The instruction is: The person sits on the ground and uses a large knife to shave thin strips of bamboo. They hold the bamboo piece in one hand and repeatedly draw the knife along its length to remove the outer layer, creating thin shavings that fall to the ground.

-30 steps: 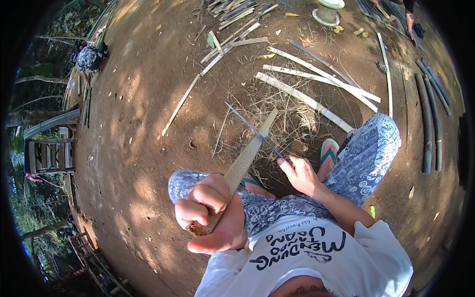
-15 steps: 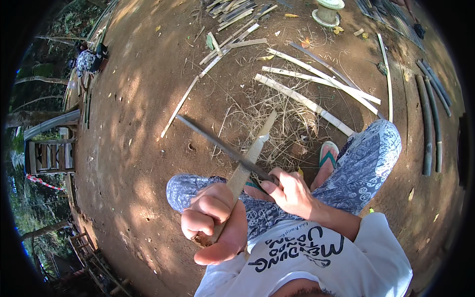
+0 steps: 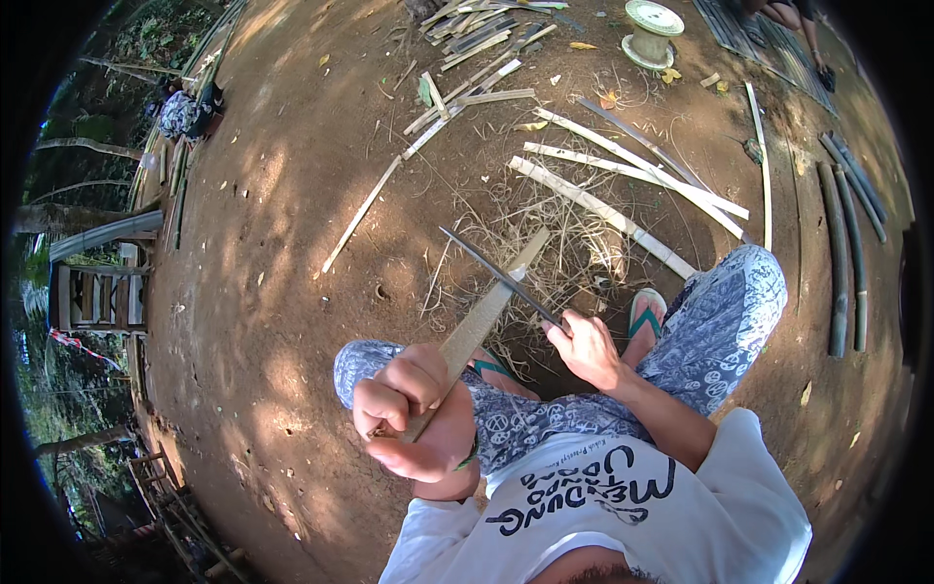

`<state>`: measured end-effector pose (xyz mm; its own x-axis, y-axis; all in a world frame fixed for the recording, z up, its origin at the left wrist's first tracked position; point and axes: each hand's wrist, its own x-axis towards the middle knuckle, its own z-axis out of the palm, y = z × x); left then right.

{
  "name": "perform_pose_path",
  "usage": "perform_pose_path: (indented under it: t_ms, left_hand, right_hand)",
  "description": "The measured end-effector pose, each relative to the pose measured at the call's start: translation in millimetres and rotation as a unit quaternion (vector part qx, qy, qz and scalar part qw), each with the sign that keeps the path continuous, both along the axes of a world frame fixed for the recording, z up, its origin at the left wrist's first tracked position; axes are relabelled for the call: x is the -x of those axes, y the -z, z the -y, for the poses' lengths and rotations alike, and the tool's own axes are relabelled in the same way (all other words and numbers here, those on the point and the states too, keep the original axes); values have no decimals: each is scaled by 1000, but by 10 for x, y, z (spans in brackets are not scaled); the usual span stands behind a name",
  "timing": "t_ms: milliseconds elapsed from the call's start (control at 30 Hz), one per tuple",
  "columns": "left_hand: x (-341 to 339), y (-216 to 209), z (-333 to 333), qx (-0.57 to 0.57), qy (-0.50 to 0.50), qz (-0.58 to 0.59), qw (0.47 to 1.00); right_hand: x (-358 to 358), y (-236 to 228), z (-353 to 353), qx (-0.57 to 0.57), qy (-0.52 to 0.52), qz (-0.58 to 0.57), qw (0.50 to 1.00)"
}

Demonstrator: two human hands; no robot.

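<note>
My left hand is closed around the near end of a flat bamboo strip, which slants up and away to the right. My right hand grips the handle of a long, dark-bladed knife. The blade crosses the strip near its far end, by a pale spot where a curl or shaving seems to stand up. Most of the handle is hidden in my fingers. Below the strip's tip lies a heap of thin bamboo shavings on the ground.
Split bamboo strips lie ahead of my bent knees, with a stack of more slats farther off. Dark bamboo poles rest at the right. A pale spool-shaped stand is at the back, and a person's legs show at far right.
The knife has slid along the bamboo strip toward its far end, my right hand moving away from my body. My left hand still holds the strip and has shifted slightly.
</note>
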<state>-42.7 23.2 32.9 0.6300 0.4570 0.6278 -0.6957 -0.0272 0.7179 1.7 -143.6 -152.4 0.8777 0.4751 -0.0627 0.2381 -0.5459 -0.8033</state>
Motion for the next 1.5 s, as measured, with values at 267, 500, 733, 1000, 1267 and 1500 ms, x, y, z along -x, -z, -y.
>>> perform_pose_path:
  t_ms: [267,500,733,1000,1267,1500]
  left_hand:
    - [-43,16,102,0,-10,22,1000]
    - [-53,43,64,-4,-16,37,999]
    - [-114,-81,-125,35,-87,66,993]
    - [420,-197,32,43,-110,150,982]
    - [589,343,-62,-89,65,-54,992]
    - [181,228,-231,98,241,-395,881]
  right_hand:
    - [88,41,-50,-38,48,-34,998]
    - [242,-545,-44,-95,27,-107,989]
    - [64,-548,-272,-255,84,-365,891]
    - [-490,-845,-733,-540,163,-388,729]
    - [-1330,-1494,-535,-457,110,-190,862]
    - [-1477,-1380,-515,-332,101,47,937]
